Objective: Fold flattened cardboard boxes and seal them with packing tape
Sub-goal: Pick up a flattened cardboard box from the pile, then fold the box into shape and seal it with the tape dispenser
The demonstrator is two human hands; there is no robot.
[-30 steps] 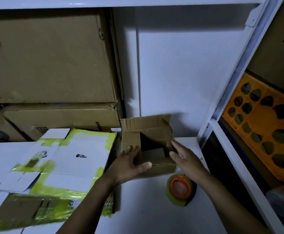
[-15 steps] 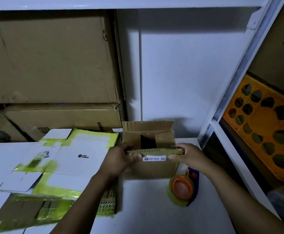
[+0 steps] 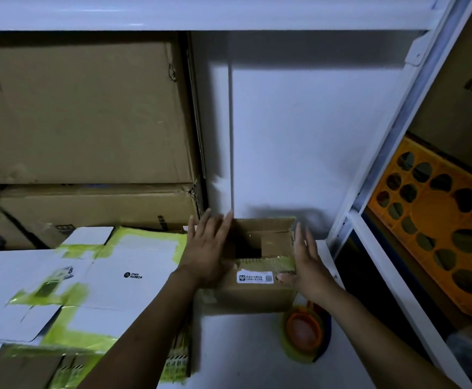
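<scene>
A small brown cardboard box (image 3: 253, 294) with a white label stands on the white shelf (image 3: 237, 349), its top partly folded with a dark gap in the middle. My left hand (image 3: 208, 251) lies flat with straight fingers over the box's left top side. My right hand (image 3: 306, 262) is held edge-on with straight fingers against the box's right side, its thumb on the front near the label. A roll of packing tape (image 3: 304, 336) with an orange core lies just in front of the box, under my right forearm.
Flattened white and yellow-green cartons (image 3: 89, 282) lie stacked to the left. Large brown cardboard boxes (image 3: 83, 113) fill the back left. A white wall panel (image 3: 299, 136) is behind the box. An orange perforated crate (image 3: 442, 228) sits beyond the shelf post at the right.
Both hands let go of the front flap they were pinching and moved up and back. Their fingers are now straight along the box's left and right sides.
</scene>
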